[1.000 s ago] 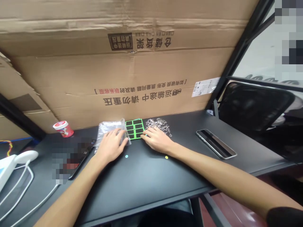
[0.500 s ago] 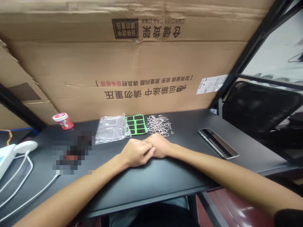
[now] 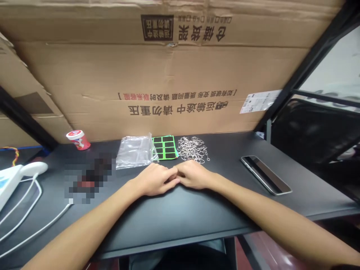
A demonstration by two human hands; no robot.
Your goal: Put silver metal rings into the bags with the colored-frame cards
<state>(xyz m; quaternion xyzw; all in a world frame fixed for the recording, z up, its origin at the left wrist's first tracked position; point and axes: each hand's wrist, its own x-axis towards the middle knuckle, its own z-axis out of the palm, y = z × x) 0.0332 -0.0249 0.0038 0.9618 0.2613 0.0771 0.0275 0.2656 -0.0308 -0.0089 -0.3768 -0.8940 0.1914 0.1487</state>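
My left hand (image 3: 156, 179) rests at the middle of the dark table, its fingers curled and its thumb and forefinger touching the other hand. Against it lies my right hand (image 3: 194, 174), closed with the knuckles up. Nothing shows in either hand, though the palms are hidden. Just beyond them are a clear plastic bag (image 3: 133, 150), a green-edged sheet with black rectangles (image 3: 168, 147) partly under the bag's edge, and a loose pile of thin metal rings (image 3: 192, 149).
A phone (image 3: 266, 175) lies at the right. At the left are a red tub with a white lid (image 3: 80, 141), a pixelated dark object (image 3: 94, 176) and a white device (image 3: 9, 183) with cables. A cardboard sheet (image 3: 180, 71) stands along the back edge.
My hands have drawn slightly apart; the left has slid off the top of the right and now sits beside it. The view has shifted slightly. The table items have not moved.
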